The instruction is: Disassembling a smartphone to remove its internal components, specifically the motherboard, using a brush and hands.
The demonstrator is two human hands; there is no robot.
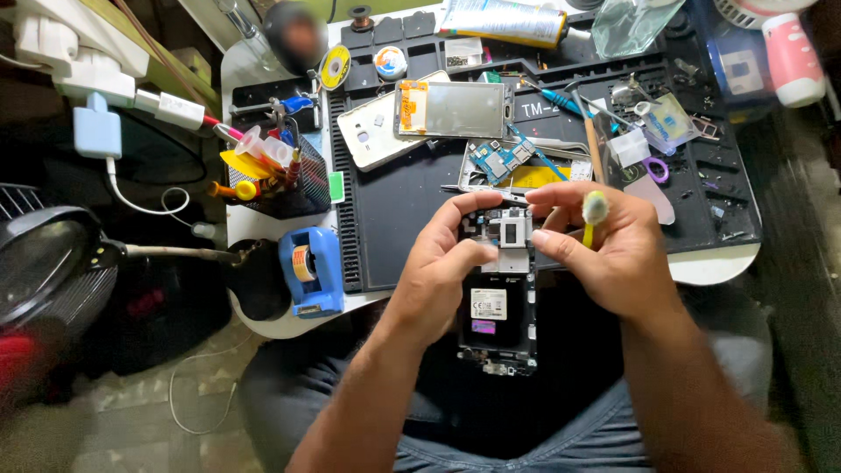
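An opened phone body [498, 315], black with its back off and a white label showing, hangs over my lap. My left hand [442, 258] grips its upper left side, thumb on the silver metal part near the camera. My right hand [604, 245] touches the upper right edge and also holds a small yellow-handled brush [594, 210] with worn pale bristles pointing up. Behind my hands on the black work mat [394, 210] lie a white phone back cover [368, 131], a silver screen panel [454, 109] and a frame with a blue circuit board [499, 158].
A blue tape dispenser [314, 267] sits at the mat's left edge, a mesh tool holder [272, 175] with pens behind it. Tubes, tweezers, small parts and plastic bags crowd the far and right side. A black fan [44, 263] stands at left. A pink-and-white device [793, 52] is far right.
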